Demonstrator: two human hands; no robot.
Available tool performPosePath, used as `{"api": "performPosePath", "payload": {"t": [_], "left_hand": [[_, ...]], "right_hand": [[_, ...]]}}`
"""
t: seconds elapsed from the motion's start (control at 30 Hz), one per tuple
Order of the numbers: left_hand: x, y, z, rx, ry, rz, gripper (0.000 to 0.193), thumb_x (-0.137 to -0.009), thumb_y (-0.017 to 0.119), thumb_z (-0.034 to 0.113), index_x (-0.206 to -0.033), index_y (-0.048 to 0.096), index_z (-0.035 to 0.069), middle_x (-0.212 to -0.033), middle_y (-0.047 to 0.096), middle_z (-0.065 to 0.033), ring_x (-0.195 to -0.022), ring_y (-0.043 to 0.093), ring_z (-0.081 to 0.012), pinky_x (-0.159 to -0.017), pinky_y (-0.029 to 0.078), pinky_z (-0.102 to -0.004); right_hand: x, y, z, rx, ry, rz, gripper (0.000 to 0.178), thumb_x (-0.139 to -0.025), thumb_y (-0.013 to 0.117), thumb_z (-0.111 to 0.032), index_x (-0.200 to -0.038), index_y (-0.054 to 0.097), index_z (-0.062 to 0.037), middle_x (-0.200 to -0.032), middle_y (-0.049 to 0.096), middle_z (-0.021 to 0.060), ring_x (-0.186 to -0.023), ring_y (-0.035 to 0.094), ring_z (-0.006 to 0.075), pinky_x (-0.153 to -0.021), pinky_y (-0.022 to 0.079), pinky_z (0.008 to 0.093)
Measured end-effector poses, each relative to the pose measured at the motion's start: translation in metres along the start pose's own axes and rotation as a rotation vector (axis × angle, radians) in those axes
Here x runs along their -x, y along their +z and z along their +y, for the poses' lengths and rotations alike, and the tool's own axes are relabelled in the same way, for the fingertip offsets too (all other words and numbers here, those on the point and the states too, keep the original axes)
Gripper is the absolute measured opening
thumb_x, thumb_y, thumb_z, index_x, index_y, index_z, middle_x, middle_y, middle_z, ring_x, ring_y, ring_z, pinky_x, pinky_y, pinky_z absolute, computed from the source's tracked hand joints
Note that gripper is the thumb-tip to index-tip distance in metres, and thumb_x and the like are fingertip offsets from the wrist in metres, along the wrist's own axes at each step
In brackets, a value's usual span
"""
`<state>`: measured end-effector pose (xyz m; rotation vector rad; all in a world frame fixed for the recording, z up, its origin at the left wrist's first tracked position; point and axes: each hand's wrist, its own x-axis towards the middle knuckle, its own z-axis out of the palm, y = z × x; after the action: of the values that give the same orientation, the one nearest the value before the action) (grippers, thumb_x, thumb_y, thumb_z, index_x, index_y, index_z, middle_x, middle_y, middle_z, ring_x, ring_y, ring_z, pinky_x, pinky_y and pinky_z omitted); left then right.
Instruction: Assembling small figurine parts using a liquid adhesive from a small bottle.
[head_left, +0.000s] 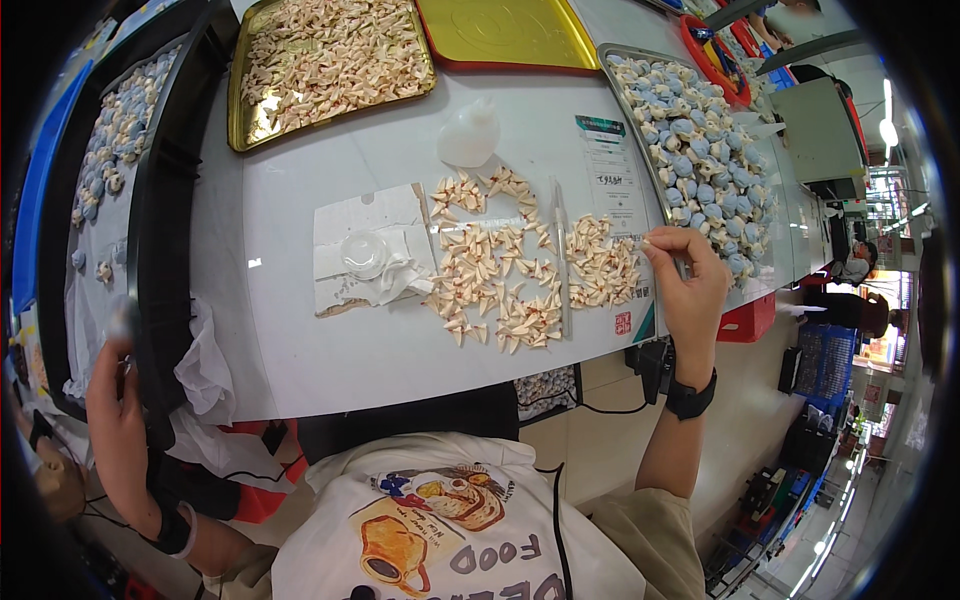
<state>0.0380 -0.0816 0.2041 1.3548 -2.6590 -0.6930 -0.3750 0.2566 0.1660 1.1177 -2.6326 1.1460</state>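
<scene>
My left hand (118,400) is closed at the near edge of a black crate (165,200), pinching a small grey-and-white piece (124,322) blurred by motion. Inside the crate, small blue-and-white round pieces (118,130) lie on a white sheet. My right hand (692,285) is pinched at the right side of a pile of small cream pointed pieces (600,262) with reddish marks. A tiny cream piece (646,243) shows at its fingertips. Left of a clear strip (564,270) spreads a second, bigger pile of cream pointed pieces (490,270).
A torn cardboard piece (345,225) carries a small clear dish (364,254). Behind stand a white squeeze bottle (468,135), a gold tray of pointed pieces (240,110) and another gold tray (510,35). A metal tray (655,185) of blue-and-white pieces is at the right.
</scene>
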Motion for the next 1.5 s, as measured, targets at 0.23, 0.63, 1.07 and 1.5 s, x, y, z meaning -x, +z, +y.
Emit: {"api": "performPosePath", "payload": {"t": [0.23, 0.63, 1.07, 1.5], "left_hand": [[0.011, 0.001, 0.019, 0.080, -0.088, 0.097, 0.021, -0.089, 0.046, -0.007, -0.109, 0.051, -0.003, -0.100, 0.057, -0.0087, -0.086, 0.053, -0.0147, -0.081, 0.042, -0.0255], [0.020, 0.002, 0.014, 0.096, 0.091, 0.267, 0.022, -0.089, 0.051, -0.006, -0.110, 0.055, -0.001, -0.114, 0.059, -0.0119, -0.103, 0.057, -0.0196, -0.090, 0.044, -0.0297], [0.037, 0.064, 0.111, 0.604, 0.526, 0.041, 0.025, -0.075, 0.074, 0.006, -0.097, 0.064, 0.001, -0.100, 0.066, -0.0187, -0.086, 0.066, -0.0252, -0.069, 0.052, -0.0290], [0.010, 0.133, 0.120, 0.644, 0.560, -0.049, 0.028, -0.073, 0.071, -0.005, -0.099, 0.066, 0.003, -0.105, 0.065, -0.0125, -0.091, 0.065, -0.0224, -0.066, 0.056, -0.0273]], "right_hand": [[-0.003, -0.004, 0.001, 0.060, 0.010, -0.116, 0.012, -0.078, 0.064, 0.002, -0.090, 0.063, 0.0003, -0.085, 0.065, 0.0082, -0.071, 0.058, 0.0163, -0.065, 0.045, 0.0258], [-0.001, 0.010, -0.006, 0.109, 0.056, -0.294, 0.014, -0.077, 0.063, 0.001, -0.091, 0.063, -0.0019, -0.091, 0.059, 0.0093, -0.085, 0.059, 0.0279, -0.073, 0.046, 0.0367], [0.002, 0.003, -0.009, 0.177, -0.064, -0.199, 0.011, -0.074, 0.063, 0.002, -0.085, 0.060, -0.0009, -0.087, 0.059, 0.0103, -0.083, 0.058, 0.0289, -0.073, 0.045, 0.0349], [0.004, 0.018, -0.019, 0.126, -0.137, -0.318, 0.015, -0.075, 0.065, 0.000, -0.091, 0.065, -0.0032, -0.098, 0.060, 0.0094, -0.092, 0.059, 0.0281, -0.080, 0.046, 0.0353]]}}
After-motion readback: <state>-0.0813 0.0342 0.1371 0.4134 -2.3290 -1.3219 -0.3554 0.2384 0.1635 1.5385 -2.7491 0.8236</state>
